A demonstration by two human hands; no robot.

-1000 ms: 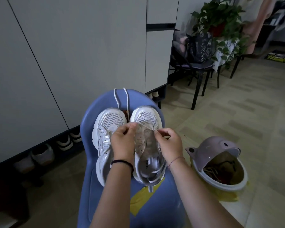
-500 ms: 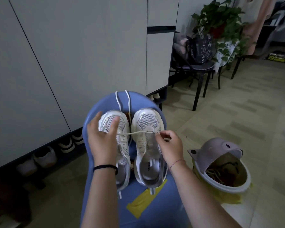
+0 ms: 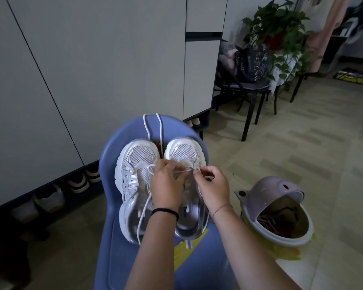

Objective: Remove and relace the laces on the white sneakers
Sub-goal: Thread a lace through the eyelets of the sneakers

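1. Two white sneakers side by side on one blue chair [image 3: 122, 243] at lower centre of the frame, toes pointing up-frame: left sneaker [image 3: 134, 181], right sneaker [image 3: 187, 155].
2. Two hands over the right sneaker's throat, just apart. Left hand [image 3: 168, 187] curled nearly closed, fingertips pinching a white lace [image 3: 184, 170]. Right hand [image 3: 213, 185] likewise curled, thumb and forefinger pinched on the same lace.
3. One short lace span stretched between the two pinches.
4. One loose lace [image 3: 149, 126] draped over the chair's top edge, in two strands.
5. One black band [image 3: 166, 211] on the left wrist; one thin red thread [image 3: 220, 209] on the right.
6. One lidded bin [image 3: 277, 210] at lower right, lid tipped up.
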